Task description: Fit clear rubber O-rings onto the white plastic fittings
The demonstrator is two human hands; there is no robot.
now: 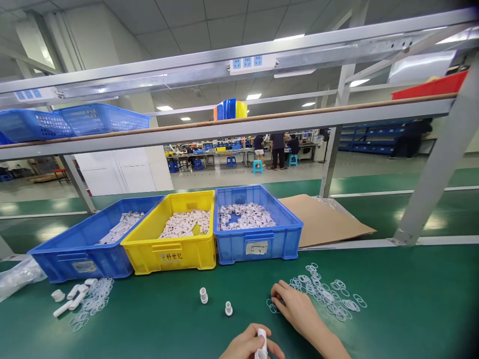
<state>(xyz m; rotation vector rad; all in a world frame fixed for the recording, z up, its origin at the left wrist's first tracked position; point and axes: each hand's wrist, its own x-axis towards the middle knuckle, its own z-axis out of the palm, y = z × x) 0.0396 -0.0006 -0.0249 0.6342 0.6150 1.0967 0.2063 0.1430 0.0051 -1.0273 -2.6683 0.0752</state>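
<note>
My left hand (pixel 249 344) is closed around a white plastic tube fitting (pixel 262 340) at the bottom of the view. To its right, my right hand (pixel 294 304) reaches down to the green table with its fingers bent together. A few thin clear rings (pixel 272 306) lie right by its fingertips; whether one is pinched between them is hidden. Beyond that hand spreads a loose pile of clear rings (pixel 325 294). Two small white fittings, one ribbed (pixel 203 295) and one with a wide base (pixel 228 308), stand upright left of my hands.
Behind stand a blue bin (pixel 258 244), a yellow bin (pixel 168 254) and another blue bin (pixel 86 264), all holding white parts. White tubes (pixel 78 299) and more rings (pixel 93 301) lie at left. Cardboard (pixel 325 222) lies behind; a shelf (pixel 262 124) crosses above.
</note>
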